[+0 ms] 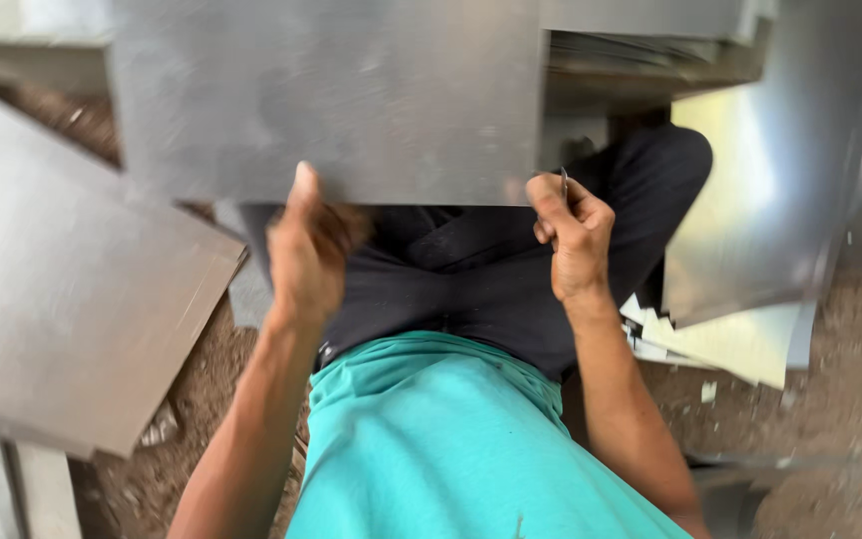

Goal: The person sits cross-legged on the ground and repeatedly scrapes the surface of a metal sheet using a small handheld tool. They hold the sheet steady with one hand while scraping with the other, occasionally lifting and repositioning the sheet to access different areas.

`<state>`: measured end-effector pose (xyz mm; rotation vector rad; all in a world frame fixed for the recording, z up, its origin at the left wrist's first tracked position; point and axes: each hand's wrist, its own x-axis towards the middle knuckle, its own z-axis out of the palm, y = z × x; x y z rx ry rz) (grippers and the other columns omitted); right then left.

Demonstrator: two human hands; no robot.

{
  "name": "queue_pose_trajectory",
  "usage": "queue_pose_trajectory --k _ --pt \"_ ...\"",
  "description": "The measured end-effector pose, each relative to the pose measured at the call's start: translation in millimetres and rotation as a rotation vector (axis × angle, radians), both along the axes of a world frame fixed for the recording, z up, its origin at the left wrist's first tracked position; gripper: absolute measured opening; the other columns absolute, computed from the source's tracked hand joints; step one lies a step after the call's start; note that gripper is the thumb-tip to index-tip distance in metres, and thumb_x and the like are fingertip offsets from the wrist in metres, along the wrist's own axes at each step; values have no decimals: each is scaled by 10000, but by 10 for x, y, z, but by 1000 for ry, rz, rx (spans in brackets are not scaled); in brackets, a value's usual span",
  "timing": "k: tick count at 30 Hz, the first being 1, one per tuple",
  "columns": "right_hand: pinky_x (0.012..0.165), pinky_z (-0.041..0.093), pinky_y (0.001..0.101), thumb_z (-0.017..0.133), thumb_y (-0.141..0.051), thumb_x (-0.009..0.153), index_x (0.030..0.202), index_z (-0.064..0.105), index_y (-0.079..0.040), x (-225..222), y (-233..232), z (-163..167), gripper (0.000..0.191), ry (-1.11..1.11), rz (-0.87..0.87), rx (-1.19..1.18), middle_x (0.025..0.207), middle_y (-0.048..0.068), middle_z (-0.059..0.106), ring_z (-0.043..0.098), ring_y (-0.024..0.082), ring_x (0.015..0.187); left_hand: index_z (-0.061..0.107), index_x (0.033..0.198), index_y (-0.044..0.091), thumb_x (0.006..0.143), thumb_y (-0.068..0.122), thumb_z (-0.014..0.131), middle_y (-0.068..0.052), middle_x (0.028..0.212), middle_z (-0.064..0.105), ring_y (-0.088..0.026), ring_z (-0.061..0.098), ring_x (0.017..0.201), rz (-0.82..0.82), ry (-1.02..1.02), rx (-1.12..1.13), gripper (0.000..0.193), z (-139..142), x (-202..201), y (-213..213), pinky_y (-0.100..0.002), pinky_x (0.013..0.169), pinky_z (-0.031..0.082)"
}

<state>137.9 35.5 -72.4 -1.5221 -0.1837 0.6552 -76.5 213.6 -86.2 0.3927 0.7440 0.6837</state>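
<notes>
Left hand (306, 250) is gripping the near edge of a grey metal sheet (331, 95) lying just beyond it over the lap, while right hand (573, 235) is closing around a small thin metal tool (564, 182) at the sheet's right corner.

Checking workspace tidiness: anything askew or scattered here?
Yes. Pale offcuts lie scattered on the dirt floor by the right hand. Metal sheets lie at mixed angles around the sheet both hands hold.
</notes>
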Motion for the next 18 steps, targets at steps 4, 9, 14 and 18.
queue_pose_trajectory --k 4,9,14,18 --pt "560 328 233 867 -33 851 798 637 -57 -317 194 -14 237 -79 163 -7 698 -63 464 402 54 593 631 833 8 921 108 808 -113 755 679 -246 739 733 201 149 273 222 -199 -415 150 -340 636 614" --pt "614 329 194 866 -33 827 855 678 -4 -915 649 -196 192 -270 327 -23 751 -104 474 410 14 674 682 879 57 844 95 794 -45 800 710 -165 710 739 466 251 -9 123 -156 -1173 -171 -292 622 618" --pt "541 417 211 841 -216 856 951 770 6 -1875 1558 2 252 -428 699 -69 693 -94 588 513 7 609 677 882 58 892 116 780 -95 885 727 -197 748 779 780 380 -190 119 -166 -1885 -148 -278 647 623" --pt "513 458 294 780 -304 881 884 785 -17 -2509 2225 297 288 -587 1064 -77 647 52 666 587 118 550 692 898 30 922 103 766 -151 927 765 -172 707 754 1066 265 -392 107 -271 -2381 -104 -234 617 590"
